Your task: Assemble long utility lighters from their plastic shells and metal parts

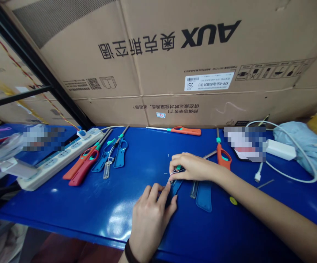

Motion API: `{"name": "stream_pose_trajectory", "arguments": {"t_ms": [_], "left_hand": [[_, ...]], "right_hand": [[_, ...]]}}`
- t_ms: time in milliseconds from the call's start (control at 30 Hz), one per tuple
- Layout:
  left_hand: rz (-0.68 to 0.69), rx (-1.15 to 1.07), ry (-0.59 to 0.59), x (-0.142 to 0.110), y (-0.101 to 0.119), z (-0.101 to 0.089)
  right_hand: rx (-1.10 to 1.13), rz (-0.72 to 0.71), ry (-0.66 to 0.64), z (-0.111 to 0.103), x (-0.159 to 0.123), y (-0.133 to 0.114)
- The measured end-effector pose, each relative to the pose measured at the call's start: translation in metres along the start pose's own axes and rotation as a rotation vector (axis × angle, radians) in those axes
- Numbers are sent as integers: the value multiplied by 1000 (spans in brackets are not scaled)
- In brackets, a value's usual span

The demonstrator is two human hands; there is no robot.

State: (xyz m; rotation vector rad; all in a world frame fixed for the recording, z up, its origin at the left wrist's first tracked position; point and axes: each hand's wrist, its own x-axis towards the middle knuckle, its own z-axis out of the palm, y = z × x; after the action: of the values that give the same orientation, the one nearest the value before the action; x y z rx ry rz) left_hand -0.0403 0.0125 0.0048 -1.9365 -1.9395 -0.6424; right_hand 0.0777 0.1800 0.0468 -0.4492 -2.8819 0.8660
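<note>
My right hand (192, 166) is closed in a pinch around thin wires (175, 171) of an opened lighter, with a bit of green showing under the fingers. My left hand (151, 210) lies lower, its index fingertip meeting the right fingertips, its thumb apart. Between its finger and thumb is a blue lighter casing half (177, 187), partly hidden. Another blue casing half (203, 197) lies under the right wrist, beside a clear fuel tank (193, 190). A metal tube (211, 155) sticks out beyond the right hand.
Orange and red lighters (84, 166), an opened blue lighter (120, 155) and a white power strip (62, 159) lie left. One orange lighter (187, 130) is at the back, another (224, 157) right, near a phone (244, 144), white cable and yellow disc (233, 200). A cardboard box (158, 80) stands behind.
</note>
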Motion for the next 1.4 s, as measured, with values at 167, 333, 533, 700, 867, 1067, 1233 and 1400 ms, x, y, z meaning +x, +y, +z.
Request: {"name": "stream_pose_trajectory", "arguments": {"t_ms": [167, 333, 533, 700, 867, 1067, 1233, 1400], "left_hand": [[27, 5, 12, -1, 1, -2], [62, 59, -22, 0, 0, -3], [141, 123, -9, 2, 1, -1], [74, 76, 6, 1, 1, 0], [38, 13, 13, -2, -2, -1], [35, -15, 25, -2, -3, 0], [14, -58, 17, -2, -4, 1], [-54, -157, -48, -2, -9, 0]], "right_hand": [[24, -10, 39, 4, -3, 1], [49, -23, 61, 7, -3, 4], [132, 50, 358, 1, -1, 9], [119, 77, 408, -10, -9, 9], [104, 143, 437, -18, -24, 6], [49, 290, 476, -24, -49, 17], [-132, 291, 393, -22, -59, 33], [-342, 214, 186, -8, -48, 33]]}}
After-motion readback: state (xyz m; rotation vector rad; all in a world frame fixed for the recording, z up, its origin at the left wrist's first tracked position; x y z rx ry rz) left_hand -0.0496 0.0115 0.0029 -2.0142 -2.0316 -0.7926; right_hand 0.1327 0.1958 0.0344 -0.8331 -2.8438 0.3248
